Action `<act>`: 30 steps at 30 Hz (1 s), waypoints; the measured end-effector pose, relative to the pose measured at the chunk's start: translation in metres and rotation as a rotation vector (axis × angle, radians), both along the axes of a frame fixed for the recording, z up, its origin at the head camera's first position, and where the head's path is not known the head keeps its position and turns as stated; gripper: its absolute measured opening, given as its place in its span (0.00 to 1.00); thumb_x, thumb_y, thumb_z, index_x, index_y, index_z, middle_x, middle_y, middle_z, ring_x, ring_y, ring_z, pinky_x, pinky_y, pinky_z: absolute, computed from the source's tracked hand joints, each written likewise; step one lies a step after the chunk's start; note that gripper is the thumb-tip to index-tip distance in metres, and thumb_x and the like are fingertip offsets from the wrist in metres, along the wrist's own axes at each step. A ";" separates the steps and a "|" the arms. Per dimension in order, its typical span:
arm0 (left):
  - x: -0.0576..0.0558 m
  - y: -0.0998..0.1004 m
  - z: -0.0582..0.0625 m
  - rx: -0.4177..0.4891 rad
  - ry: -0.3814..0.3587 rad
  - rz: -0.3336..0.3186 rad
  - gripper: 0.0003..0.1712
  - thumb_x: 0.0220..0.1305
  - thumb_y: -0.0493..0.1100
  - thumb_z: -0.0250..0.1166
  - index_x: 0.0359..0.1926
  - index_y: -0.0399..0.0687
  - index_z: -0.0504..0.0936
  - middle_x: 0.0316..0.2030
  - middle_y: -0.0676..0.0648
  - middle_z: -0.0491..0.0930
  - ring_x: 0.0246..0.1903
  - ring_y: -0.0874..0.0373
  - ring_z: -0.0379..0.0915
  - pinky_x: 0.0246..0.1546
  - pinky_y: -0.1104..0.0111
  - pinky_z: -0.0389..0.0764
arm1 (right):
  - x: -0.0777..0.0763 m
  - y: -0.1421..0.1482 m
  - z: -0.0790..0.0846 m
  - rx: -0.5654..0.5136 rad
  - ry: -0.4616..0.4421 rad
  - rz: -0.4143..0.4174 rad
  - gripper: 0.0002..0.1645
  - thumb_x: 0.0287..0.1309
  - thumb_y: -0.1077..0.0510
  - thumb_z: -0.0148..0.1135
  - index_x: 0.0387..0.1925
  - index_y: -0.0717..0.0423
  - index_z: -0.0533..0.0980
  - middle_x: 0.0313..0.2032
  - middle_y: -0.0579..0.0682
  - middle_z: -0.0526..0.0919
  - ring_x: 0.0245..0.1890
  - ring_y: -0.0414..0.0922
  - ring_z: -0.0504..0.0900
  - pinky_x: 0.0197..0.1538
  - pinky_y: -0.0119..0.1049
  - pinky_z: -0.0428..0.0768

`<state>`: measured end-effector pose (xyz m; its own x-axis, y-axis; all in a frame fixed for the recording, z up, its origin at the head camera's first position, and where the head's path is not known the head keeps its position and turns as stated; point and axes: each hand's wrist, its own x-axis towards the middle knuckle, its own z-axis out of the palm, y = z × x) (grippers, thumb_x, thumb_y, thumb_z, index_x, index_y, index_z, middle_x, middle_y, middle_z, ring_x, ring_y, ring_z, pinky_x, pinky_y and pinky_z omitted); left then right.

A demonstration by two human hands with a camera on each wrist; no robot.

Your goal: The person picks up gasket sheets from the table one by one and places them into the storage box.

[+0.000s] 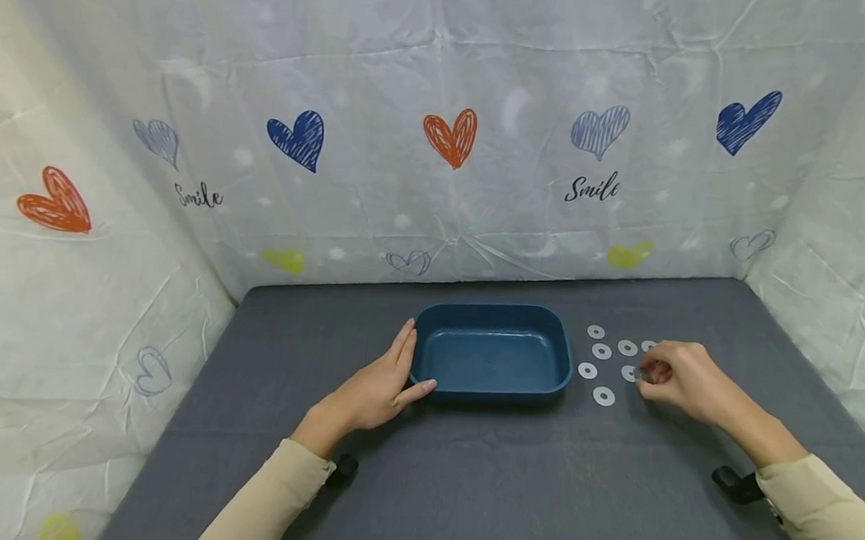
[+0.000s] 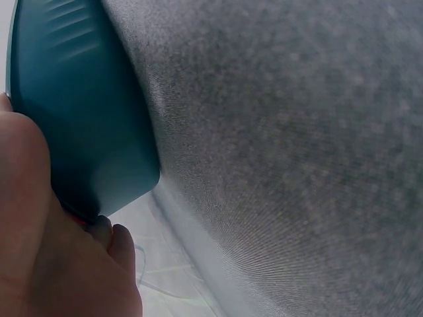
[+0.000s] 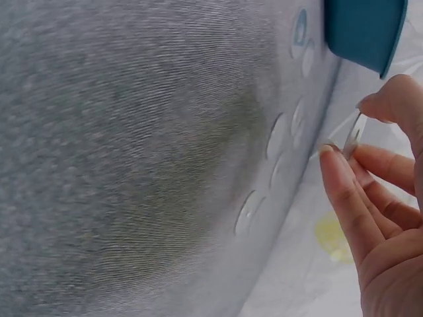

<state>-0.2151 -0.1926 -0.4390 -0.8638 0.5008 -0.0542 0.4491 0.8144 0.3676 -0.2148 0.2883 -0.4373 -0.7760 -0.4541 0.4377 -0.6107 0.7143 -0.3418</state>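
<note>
A dark blue rectangular plastic tub (image 1: 490,396) sits on the grey cloth, its inside bare. At its left end my left hand (image 1: 375,389) rests with straight fingers along the side and the thumb at the near left corner. The left wrist view shows the same hand (image 2: 66,257) against the tub's wall (image 2: 92,132). My right hand (image 1: 686,383) is above the cloth to the right of the tub, pinching a flat metal washer (image 3: 355,135) between thumb and fingertips. Several pale washers (image 1: 604,396) lie flat between the tub and this hand.
The dark grey cloth (image 1: 508,489) covers the table. White curtains with printed hearts (image 1: 511,200) stand close behind it and at both sides. Black straps (image 1: 737,485) show at the wrists, below beige sleeves (image 1: 827,505).
</note>
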 end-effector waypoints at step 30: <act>0.001 0.000 0.000 -0.030 0.028 0.002 0.57 0.74 0.75 0.40 0.81 0.39 0.34 0.81 0.44 0.24 0.78 0.46 0.47 0.72 0.52 0.64 | -0.010 -0.038 0.029 -0.034 -0.060 0.037 0.08 0.49 0.67 0.76 0.32 0.60 0.85 0.30 0.49 0.84 0.26 0.38 0.81 0.31 0.33 0.82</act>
<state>-0.2140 -0.1931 -0.4390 -0.8661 0.4979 -0.0449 0.4575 0.8256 0.3301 -0.2249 0.2506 -0.4087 -0.7843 -0.4684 0.4067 -0.6142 0.6787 -0.4026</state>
